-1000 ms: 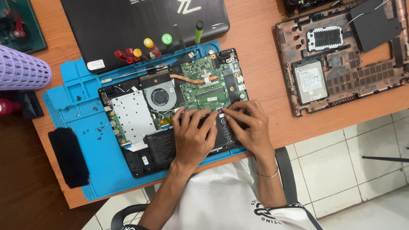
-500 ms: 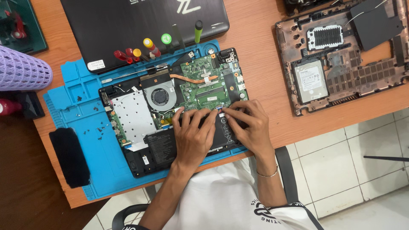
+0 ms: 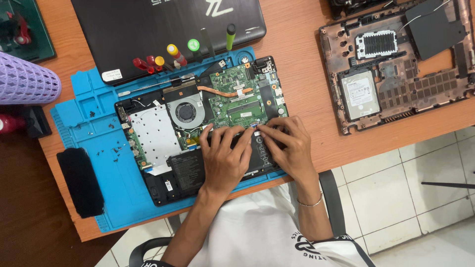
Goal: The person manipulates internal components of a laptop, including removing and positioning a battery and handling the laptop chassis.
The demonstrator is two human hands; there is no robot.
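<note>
An opened laptop chassis (image 3: 163,136) lies on a blue work mat (image 3: 94,138), showing a green circuit board (image 3: 240,99), a round fan (image 3: 186,111) and a flat black battery (image 3: 190,170) along its near edge. My left hand (image 3: 225,158) rests flat on the battery, fingers spread and pointing toward the board. My right hand (image 3: 287,146) lies beside it on the battery's right end, fingertips pressed at the seam between battery and board. Neither hand holds a tool.
Several screwdrivers (image 3: 170,54) with coloured handles lie at the mat's far edge against a closed black laptop (image 3: 148,24). A second stripped laptop base (image 3: 396,64) with a hard drive sits at right. A purple mesh cup (image 3: 24,81) and a black pad (image 3: 79,180) are at left.
</note>
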